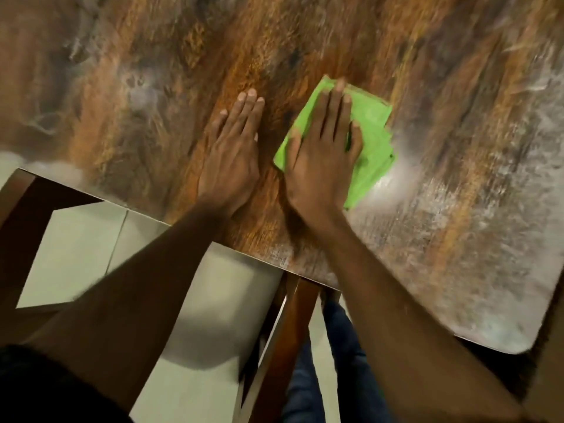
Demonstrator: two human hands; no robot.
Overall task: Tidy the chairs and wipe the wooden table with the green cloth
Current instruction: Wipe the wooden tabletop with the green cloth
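On wooden table (427, 87): right hand (323, 157) presses green cloth (370, 132); left hand (233, 154) flat

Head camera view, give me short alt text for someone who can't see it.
A person's right hand presses flat on a folded green cloth on a wooden table, with the left hand flat on the bare wood beside it. Below the table edge, a wooden chair frame and pale floor tiles show.

Quick count: two hands are showing, the left hand (232, 154) and the right hand (320, 160). One green cloth (372, 138) is lying on one wooden worktop (152, 87). One chair (219, 300) with a pale seat is sitting at its edge.
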